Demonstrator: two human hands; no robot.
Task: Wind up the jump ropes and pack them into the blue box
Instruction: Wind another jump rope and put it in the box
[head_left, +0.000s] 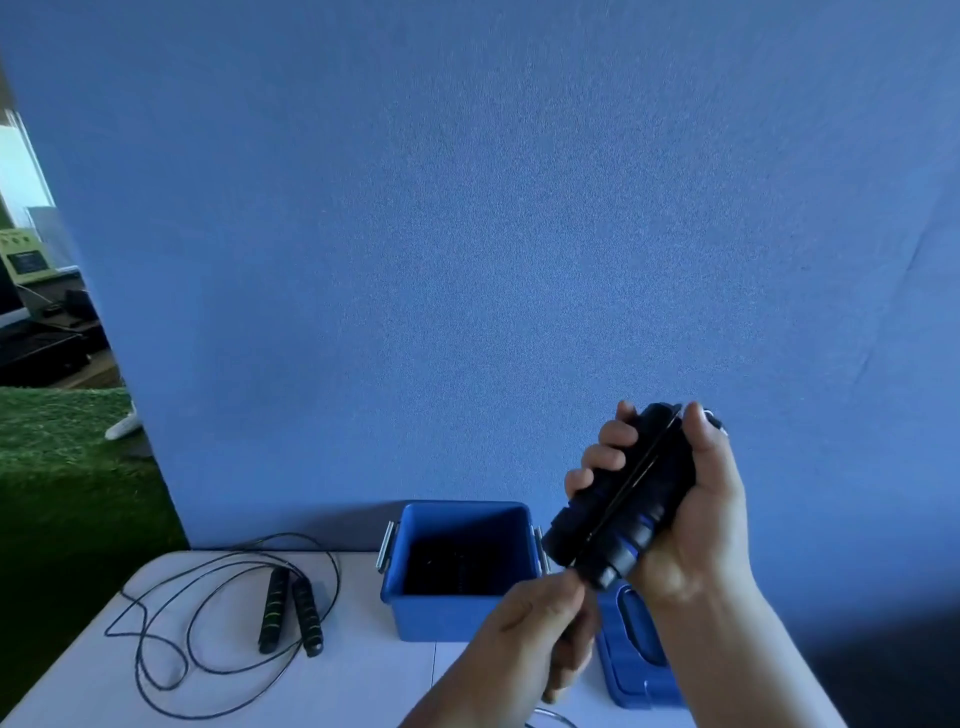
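You're only mid-wind: right grip (698, 525) wrapped round the handles (618, 512), left grip (524, 631) pinching the cord (631, 483), and the other rope (275, 608) lies loose near the desk's (363, 686) left edge.

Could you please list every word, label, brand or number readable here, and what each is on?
None can be read.
Pale green board at far left: dark panel with marks, too small and blurred to read.
Blue box, lid, handles on the table and held handles: no lettering visible.
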